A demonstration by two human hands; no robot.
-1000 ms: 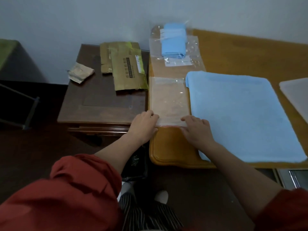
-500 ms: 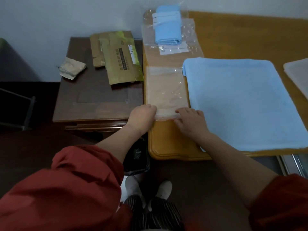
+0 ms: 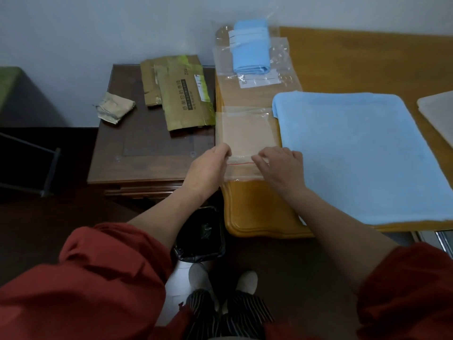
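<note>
While the clear bag (image 3: 246,133) is laid flat on the tabletop (image 3: 367,57), just beside the blue towel (image 3: 355,155), its near end is pinched between the hands: the left hand (image 3: 208,165) at the left corner, the right hand (image 3: 279,165) at the right corner.

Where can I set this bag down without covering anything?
Bare tabletop behind the blue towel, right of the packaged blue cloth; the dark side table's front, this side of the cardboard. Crowded: the left strip, where left hand and right hand hold the clear bag.
</note>
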